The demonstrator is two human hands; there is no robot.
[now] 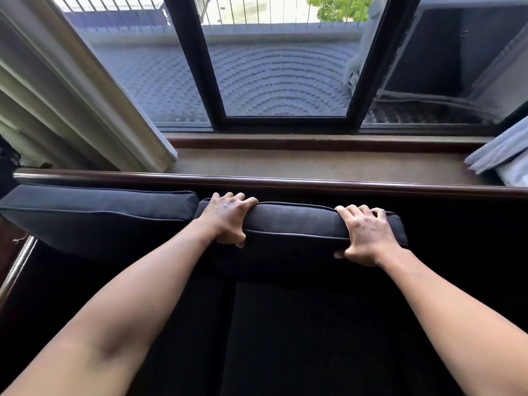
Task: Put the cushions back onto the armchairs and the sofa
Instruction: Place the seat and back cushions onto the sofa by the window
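While both arms reach fwd from the near edge, I see each hand clamped on the same dark cushion (297,224). My left hand (227,220) grips its left end: fingers curled over the top edge toward the far side, thumb tucked under the near face, so the hand is closed round the padding, not flat. My right hand (367,237) does the same at the right end, fingers hooked over the top, thumb pressing the near face low down. Both are wrapped tight w/ knuckles raised.

The cushion stands upright on its long edge, stretched left to right btwn the two hands, its top seam facing me. It sits against the sofa back, just near of the dark wooden rail (314,182) that runs across the scene. Can't tell if its bottom edge rests on the seat (285,324); that area is too dark.

A second cushion (97,207) of the same fabric stands to the left, already along the back rail, its right end touching or nearly touching the held one beside my left hand. To the right of my right hand the sofa back shows only dark.

Far of the rail: a carpet strip (314,164), then a window (280,67) w/ dark frame, curtain (71,90) at far left.
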